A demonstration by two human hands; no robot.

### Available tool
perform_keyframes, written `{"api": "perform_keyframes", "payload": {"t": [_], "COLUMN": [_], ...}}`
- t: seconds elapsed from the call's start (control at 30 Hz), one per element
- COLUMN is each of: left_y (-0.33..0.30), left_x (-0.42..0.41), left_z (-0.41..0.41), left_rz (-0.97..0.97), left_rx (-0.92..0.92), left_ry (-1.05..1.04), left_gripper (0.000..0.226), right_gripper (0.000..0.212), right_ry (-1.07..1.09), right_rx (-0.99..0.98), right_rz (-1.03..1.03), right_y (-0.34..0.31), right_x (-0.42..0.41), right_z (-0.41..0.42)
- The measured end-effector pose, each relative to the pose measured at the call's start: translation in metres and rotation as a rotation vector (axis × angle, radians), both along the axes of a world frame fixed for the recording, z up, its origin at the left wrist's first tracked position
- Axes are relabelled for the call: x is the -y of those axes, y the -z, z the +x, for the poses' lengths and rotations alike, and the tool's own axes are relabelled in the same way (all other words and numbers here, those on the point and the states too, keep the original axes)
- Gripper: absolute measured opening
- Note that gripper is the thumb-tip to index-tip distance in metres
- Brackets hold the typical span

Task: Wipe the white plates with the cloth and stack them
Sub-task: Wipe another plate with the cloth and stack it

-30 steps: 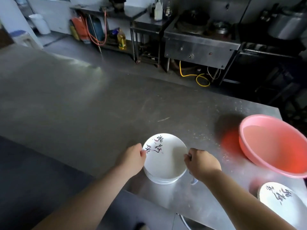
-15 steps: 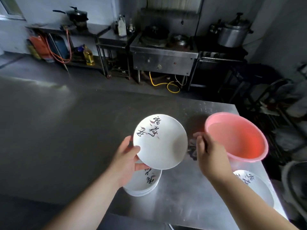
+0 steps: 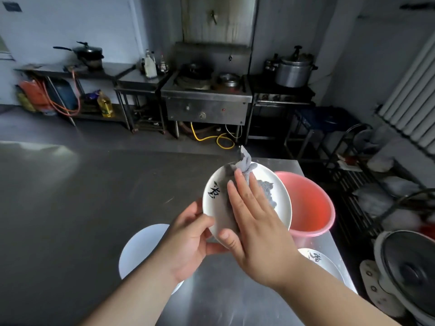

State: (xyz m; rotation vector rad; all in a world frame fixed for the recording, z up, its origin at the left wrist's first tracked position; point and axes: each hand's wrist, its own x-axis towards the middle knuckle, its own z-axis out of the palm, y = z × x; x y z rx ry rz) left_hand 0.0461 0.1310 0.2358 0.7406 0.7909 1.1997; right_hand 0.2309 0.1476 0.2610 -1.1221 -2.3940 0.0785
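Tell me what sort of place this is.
Probably a restaurant or canteen kitchen: a steel wok stove against the back wall, a large lidded pot beside it, and a steel worktable.

Above the steel table [image 3: 223, 307], the worker's left hand [image 3: 188, 241] and right hand [image 3: 256, 231] were bare. So were the left forearm [image 3: 141, 290] and right forearm [image 3: 329, 300], uncovered from the wrists back past the table's near edge, where they left the picture. The nails were cut short, one showing on the right thumb [image 3: 224, 235], others on the fingertips [image 3: 237, 172] farther over the table. Both forearms were smooth and rounded, broadening toward that near edge. Any sleeve lay out of sight.
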Motion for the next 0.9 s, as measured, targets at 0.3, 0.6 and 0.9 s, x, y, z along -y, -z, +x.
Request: {"api": "perform_keyframes", "payload": {"t": [0.3,0.6,0.9], "left_y": [-0.017,-0.012,-0.007], "left_x": [-0.005,-0.003,0.0], "left_z": [0.044,0.068,0.075], "left_rz": [-0.003,-0.035,-0.075], "left_rx": [0.014,-0.007,0.084], "left_ry": [0.006,0.033,-0.019], "left_gripper": [0.041,0.043,0.048], "right_gripper": [0.095,0.101,0.107], "right_ry": [0.006,0.071,-0.023], "right_rx": [0.306,0.417,0.411], "right_rz": [-0.065,-0.151,-0.172], "right_y": [-0.032,-0.031,-0.011], "right_x": [-0.02,-0.017,-0.005], "right_z": [0.054,0.077,0.091]}}
